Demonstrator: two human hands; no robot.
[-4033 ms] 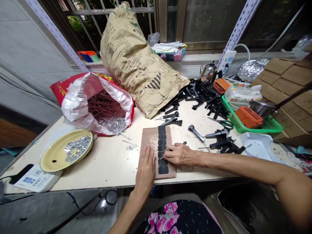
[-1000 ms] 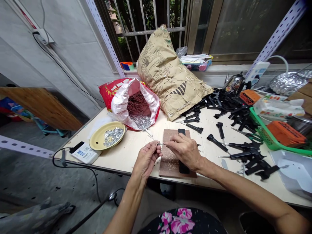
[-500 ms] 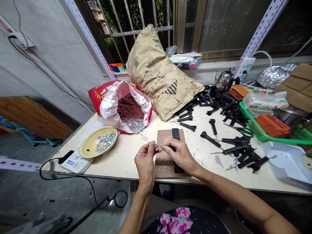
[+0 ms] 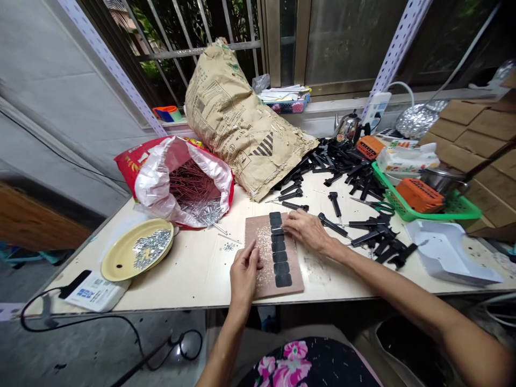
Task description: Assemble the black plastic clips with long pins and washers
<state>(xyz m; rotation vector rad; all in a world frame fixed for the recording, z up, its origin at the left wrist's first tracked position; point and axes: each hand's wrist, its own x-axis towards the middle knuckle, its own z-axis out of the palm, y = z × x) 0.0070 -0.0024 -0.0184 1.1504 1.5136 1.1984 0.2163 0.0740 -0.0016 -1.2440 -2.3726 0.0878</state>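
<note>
My left hand (image 4: 244,270) rests by the left edge of a brown board (image 4: 252,228), its fingers curled in; nothing shows between them. On the board a column of black rounded pads (image 4: 281,257) runs front to back, with pale grains (image 4: 264,255) scattered to their left. Over the upper pads is my right hand (image 4: 306,230), fingers bent and closed. A thin metal rod (image 4: 278,231) shows faintly at its fingertips, across the pads. Two loose rods (image 4: 229,237) and a few tiny metal bits (image 4: 229,246) lie left of the board.
A yellow plate (image 4: 109,262) of small metal parts stands left, behind a white box (image 4: 97,293). Further back are an open red sack (image 4: 151,180) of rods and a large paper sack (image 4: 229,118). Black handled pieces (image 4: 355,166), a green basket (image 4: 415,212) and a white tray (image 4: 447,252) occupy the right.
My hands have come apart from the rod they both held over the board. The right moved back to the upper pads; the left stays near the board's left edge. The view turned right.
</note>
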